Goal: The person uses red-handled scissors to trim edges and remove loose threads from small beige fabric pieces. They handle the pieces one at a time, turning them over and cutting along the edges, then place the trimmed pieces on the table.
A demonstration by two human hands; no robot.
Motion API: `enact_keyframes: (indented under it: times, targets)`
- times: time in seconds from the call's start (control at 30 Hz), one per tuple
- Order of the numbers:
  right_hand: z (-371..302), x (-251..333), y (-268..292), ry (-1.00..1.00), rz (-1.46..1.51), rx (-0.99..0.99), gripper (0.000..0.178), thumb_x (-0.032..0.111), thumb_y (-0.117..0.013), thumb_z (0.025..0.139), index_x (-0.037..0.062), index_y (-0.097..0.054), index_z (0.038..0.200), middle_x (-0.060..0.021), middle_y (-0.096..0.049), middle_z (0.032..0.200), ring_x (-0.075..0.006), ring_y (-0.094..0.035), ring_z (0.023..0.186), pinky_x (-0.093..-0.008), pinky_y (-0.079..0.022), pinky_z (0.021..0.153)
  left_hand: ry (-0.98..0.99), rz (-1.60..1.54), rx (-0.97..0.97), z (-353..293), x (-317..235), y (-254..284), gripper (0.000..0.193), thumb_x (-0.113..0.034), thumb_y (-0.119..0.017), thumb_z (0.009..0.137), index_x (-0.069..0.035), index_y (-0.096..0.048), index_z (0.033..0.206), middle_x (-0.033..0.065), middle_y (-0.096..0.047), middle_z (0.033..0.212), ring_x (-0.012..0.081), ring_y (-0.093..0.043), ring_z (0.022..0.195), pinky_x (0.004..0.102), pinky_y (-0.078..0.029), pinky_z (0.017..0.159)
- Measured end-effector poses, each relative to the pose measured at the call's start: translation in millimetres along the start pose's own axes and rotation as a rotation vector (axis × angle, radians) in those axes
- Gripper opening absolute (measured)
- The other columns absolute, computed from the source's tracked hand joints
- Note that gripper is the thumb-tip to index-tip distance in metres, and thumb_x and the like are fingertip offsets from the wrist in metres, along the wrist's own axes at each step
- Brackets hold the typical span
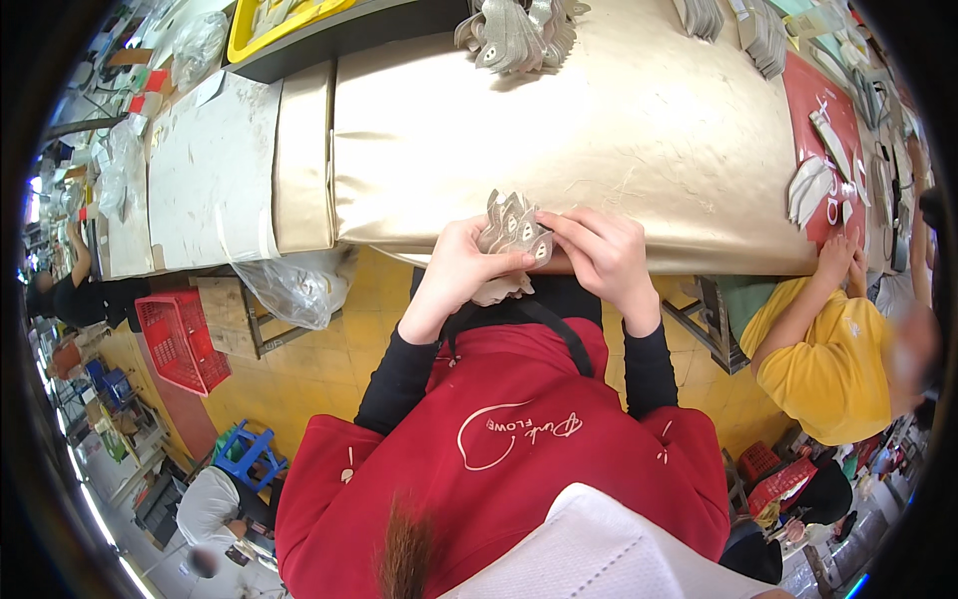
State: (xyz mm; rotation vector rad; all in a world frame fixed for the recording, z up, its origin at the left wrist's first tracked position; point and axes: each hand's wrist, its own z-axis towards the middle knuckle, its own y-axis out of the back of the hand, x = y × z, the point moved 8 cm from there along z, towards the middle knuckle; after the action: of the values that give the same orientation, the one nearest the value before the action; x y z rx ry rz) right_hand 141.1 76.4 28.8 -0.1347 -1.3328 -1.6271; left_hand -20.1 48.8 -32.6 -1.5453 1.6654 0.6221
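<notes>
At the near edge of the table, my left hand (461,262) is closed round a small bundle of grey cut pieces (512,228) with wavy edges and pale oval marks, its thumb lying across the front. My right hand (602,248) meets the bundle's right side, thumb and fingers pinched together. Something small and dark shows at those fingertips, too small to name. Lower parts of the bundle hang beneath my left hand, over my lap. Farther off on the table lies a larger heap of similar grey pieces (519,38).
A gold-coloured cover (599,130) spreads over the table. A black and yellow tray (344,40) stands at the far left, with stacked grey strips (760,40) at the far right. A person in yellow (828,359) works on my right. A red crate (183,341) is at lower left.
</notes>
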Motion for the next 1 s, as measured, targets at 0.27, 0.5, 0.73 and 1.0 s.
enact_keyframes:
  times: [0.27, 0.5, 0.73, 1.0]
  targets:
    - [2.4, -3.9, 5.8, 0.018, 0.001, -0.105, 0.035, 0.008, -0.071, 0.077, 0.0165, -0.076, 0.11, -0.0034, -0.067, 0.082, -0.0207, -0.064, 0.066, -0.0333, -0.05, 0.057, -0.006, -0.121, 0.086, 7.0, -2.6, -2.6, 0.029, -0.006, -0.082, 0.08, 0.002, -0.069, 0.104, 0.0064, -0.072, 0.085, 0.0099, -0.067, 0.072, 0.0251, -0.054, 0.064]
    - [4.8, -5.2, -0.7, 0.003, 0.034, 0.059, 0.042, 0.005, -0.068, 0.071, 0.0161, -0.076, 0.111, -0.003, -0.066, 0.081, -0.0207, -0.064, 0.065, -0.0326, -0.05, 0.057, 0.078, -0.062, 0.156, 5.1, 1.8, -4.4, 0.032, -0.004, -0.083, 0.078, 0.002, -0.069, 0.106, 0.0082, -0.074, 0.092, 0.0111, -0.069, 0.08, 0.0256, -0.056, 0.073]
    - [6.2, -4.3, -7.2, 0.028, 0.097, 0.087, 0.046, 0.001, -0.067, 0.068, 0.0153, -0.076, 0.111, -0.0047, -0.067, 0.078, -0.0216, -0.064, 0.063, -0.0323, -0.051, 0.056, 0.073, -0.014, 0.192, 5.6, 4.1, -5.0, 0.031, -0.004, -0.082, 0.079, 0.003, -0.069, 0.106, 0.0072, -0.075, 0.091, 0.009, -0.068, 0.079, 0.0243, -0.055, 0.072]
    - [0.9, -5.4, -7.4, 0.034, 0.101, 0.006, 0.04, 0.002, -0.068, 0.067, 0.0146, -0.078, 0.104, -0.0052, -0.069, 0.08, -0.0213, -0.067, 0.066, -0.0321, -0.052, 0.056, 0.102, 0.03, 0.199, 3.8, 1.9, -1.5, 0.031, -0.004, -0.08, 0.081, 0.003, -0.068, 0.108, 0.0077, -0.075, 0.093, 0.0102, -0.069, 0.082, 0.0241, -0.055, 0.074]
